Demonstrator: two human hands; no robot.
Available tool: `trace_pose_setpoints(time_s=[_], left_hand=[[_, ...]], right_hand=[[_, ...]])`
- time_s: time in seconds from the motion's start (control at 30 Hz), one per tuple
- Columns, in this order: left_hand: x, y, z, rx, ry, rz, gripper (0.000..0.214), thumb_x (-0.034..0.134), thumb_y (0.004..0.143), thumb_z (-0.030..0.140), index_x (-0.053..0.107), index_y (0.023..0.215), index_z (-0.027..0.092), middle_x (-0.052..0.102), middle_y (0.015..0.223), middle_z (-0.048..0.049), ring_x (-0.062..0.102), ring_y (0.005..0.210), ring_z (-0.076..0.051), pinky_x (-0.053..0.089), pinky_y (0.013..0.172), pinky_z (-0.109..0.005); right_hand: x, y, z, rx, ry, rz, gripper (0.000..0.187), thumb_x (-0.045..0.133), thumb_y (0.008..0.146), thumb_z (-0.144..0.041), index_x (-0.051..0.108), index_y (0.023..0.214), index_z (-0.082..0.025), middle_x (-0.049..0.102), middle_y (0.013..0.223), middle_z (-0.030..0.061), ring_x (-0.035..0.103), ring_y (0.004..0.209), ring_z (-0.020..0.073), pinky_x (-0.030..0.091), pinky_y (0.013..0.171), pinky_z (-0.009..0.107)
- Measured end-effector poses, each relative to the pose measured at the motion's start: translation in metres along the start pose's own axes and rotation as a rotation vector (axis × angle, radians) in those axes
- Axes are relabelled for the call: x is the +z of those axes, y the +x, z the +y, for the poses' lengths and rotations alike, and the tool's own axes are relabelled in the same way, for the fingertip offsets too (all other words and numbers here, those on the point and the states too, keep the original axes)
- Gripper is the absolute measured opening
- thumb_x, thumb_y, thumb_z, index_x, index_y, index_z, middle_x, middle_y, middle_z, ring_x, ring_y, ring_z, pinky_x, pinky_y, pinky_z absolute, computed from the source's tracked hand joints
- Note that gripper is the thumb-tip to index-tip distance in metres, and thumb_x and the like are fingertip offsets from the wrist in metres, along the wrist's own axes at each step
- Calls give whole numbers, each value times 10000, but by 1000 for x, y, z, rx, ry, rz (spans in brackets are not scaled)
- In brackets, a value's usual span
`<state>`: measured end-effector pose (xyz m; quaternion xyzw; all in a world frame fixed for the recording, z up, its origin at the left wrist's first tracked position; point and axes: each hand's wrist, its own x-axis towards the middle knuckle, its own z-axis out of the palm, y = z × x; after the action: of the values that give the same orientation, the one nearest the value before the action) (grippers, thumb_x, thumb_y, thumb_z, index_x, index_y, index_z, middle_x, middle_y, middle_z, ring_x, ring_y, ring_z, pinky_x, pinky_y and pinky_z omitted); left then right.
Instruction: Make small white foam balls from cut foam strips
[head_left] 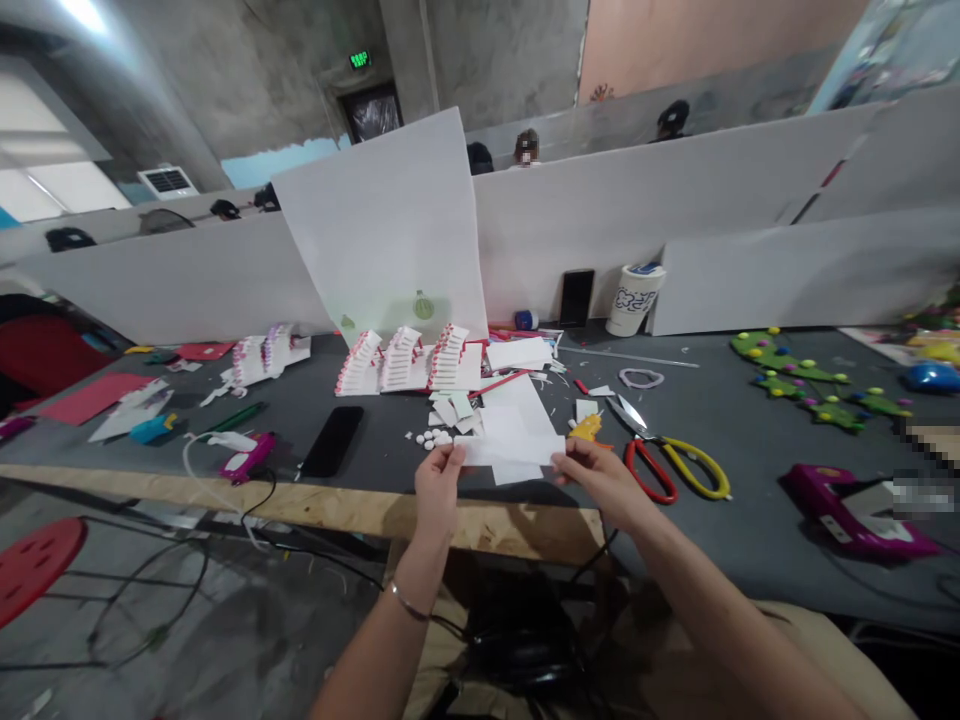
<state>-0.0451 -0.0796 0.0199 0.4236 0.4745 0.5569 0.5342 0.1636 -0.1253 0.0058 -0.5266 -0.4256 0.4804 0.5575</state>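
A narrow strip of white paper (510, 451) is stretched level between my two hands, just above the table's front edge. My left hand (441, 478) pinches its left end between thumb and fingers. At the right end, my right hand (595, 475) pinches it the same way. Under and behind the strip lie white paper sheets (519, 408). Small white round pieces (433, 438) sit by my left hand, near a pile of cut paper pieces (452, 409). Beside my right hand are a yellow-orange tool (586, 428) and scissors (660, 440) with one red and one yellow handle.
Fan-shaped white paper pieces with red tips (405, 362) stand at the back. A black phone (334, 441) and a magenta glue gun (247, 458) lie left. Rightward are a larger magenta device (855, 510), green decorated shapes (787, 358) and a white cup (634, 300). A white partition (570, 220) runs behind.
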Motion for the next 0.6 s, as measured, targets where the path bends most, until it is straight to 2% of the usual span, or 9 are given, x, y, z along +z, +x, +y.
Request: trace_pose_setpoints(time_s=[0.13, 0.23, 0.3, 0.4, 0.47, 0.6], left_hand=[[-8, -22, -6, -129, 74, -212, 391, 755, 629, 501, 584, 722, 162, 638, 638, 9, 578, 569, -123, 479, 623, -244], [-14, -35, -14, -261, 156, -448, 421, 746, 644, 531, 567, 747, 164, 622, 604, 7, 544, 527, -108, 429, 549, -215], [-16, -37, -16, -289, 187, -541, 459, 766, 618, 539, 580, 798, 161, 649, 670, -12, 570, 593, -120, 428, 571, -211], [-9, -34, -12, -271, 163, -564, 582, 759, 614, 571, 595, 989, 157, 700, 887, -73, 616, 733, -157, 449, 638, -228], [-1, -30, -10, -260, 174, -579, 637, 755, 617, 573, 592, 1066, 152, 709, 928, -84, 622, 742, -164, 445, 630, -226], [15, -30, -12, -296, 269, -637, 503, 774, 593, 536, 664, 874, 134, 712, 732, -51, 626, 628, -176, 436, 546, -230]], right_hand=[[-3, 2, -8, -24, 110, 152, 452, 735, 597, -608, 550, 720, -215, 566, 680, -6, 543, 611, 137, 489, 585, 278], [-2, 1, -10, -37, 108, 174, 450, 685, 642, -631, 515, 741, -226, 543, 623, -28, 517, 550, 124, 478, 553, 274], [0, 0, -10, -40, 88, 169, 447, 687, 645, -626, 506, 746, -230, 535, 567, -41, 504, 501, 121, 454, 522, 271], [5, -4, -7, -39, 44, 134, 437, 704, 637, -609, 511, 738, -230, 525, 499, -54, 507, 458, 127, 422, 496, 269], [8, -6, -5, -41, -1, 89, 419, 685, 662, -607, 512, 732, -232, 526, 484, -54, 521, 458, 135, 422, 497, 273], [10, -8, -6, -45, -25, 73, 401, 672, 681, -596, 513, 726, -232, 528, 494, -54, 518, 455, 133, 425, 490, 267]])
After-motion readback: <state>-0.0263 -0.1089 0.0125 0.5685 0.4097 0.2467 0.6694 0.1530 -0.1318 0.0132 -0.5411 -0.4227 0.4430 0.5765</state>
